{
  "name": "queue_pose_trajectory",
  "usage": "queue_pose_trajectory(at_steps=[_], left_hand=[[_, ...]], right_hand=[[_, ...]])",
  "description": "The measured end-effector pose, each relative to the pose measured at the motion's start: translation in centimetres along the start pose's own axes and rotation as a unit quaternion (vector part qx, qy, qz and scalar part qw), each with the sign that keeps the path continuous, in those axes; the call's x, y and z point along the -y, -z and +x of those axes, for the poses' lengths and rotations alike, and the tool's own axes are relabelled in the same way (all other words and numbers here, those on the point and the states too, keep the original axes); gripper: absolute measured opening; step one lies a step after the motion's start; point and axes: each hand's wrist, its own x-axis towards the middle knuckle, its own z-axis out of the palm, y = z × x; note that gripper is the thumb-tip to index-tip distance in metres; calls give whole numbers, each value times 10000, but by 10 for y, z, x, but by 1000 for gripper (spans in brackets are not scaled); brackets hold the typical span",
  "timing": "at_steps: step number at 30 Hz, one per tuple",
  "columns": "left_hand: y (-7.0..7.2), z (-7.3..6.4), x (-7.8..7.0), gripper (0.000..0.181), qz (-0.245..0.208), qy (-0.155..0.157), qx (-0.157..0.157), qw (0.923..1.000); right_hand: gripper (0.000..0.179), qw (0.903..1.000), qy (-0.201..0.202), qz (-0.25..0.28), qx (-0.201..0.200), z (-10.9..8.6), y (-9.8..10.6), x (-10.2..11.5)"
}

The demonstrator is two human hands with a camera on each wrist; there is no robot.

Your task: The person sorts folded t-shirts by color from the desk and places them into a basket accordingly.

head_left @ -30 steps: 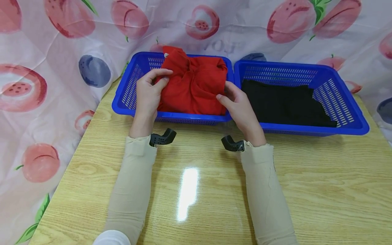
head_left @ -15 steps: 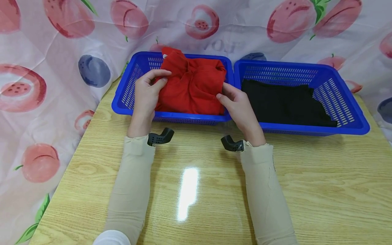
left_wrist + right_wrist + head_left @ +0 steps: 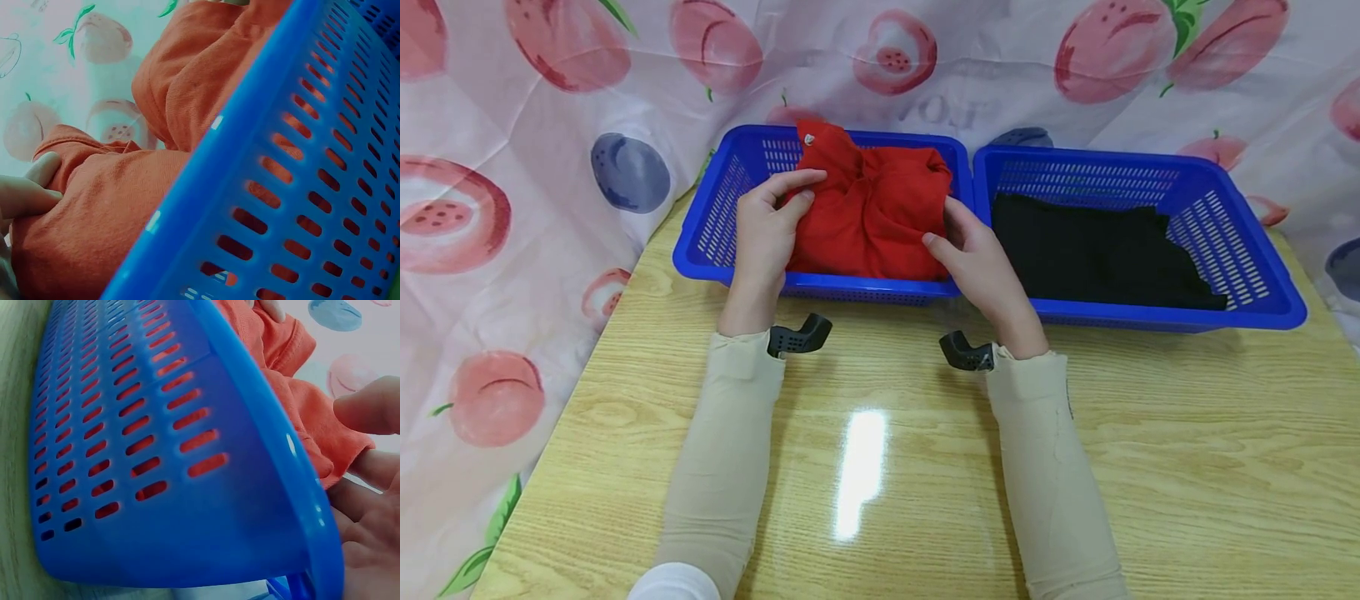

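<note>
A bunched red garment (image 3: 880, 221) with a small white spot at its upper left corner fills much of the left blue basket (image 3: 872, 287). At its left side my left hand (image 3: 765, 225) pinches the fabric between thumb and fingers. In the left wrist view those fingers (image 3: 37, 187) press into a fold. My right hand (image 3: 981, 258) is at the garment's right edge, its fingers partly hidden behind the cloth. The right wrist view shows the right thumb (image 3: 372, 406) held apart from the fingers, which touch the edge from beneath.
A second blue basket (image 3: 1150, 317) stands close against the first on the right, with a folded black garment (image 3: 1097, 254) inside. Both are on a wood-grain table (image 3: 925, 467). A fruit-print cloth (image 3: 550, 150) hangs behind and at the left.
The garment's raised upper left corner has sunk slightly, and its white spot shows more. My right hand has shifted a little left. The baskets have stayed put.
</note>
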Motion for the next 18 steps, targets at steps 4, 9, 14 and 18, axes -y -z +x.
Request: queue_pose_trajectory(at_steps=[4,9,14,18], left_hand=[[-1,-1,-1,25,109,-42,-47,9999],[-2,-2,-1,25,233,-131,51,9996],[-3,0,1,26,599,-192,289,9976],[-3,5,9,26,798,-157,379,9960]], right_hand=[[50,9989,-46,-456,-84,5,1,-9],[42,9918,-232,-1228,-268,9,0,-20],[20,9786,-174,-2027,-306,10,-4,-20],[19,9659,-41,-2565,-338,11,-7,-19]])
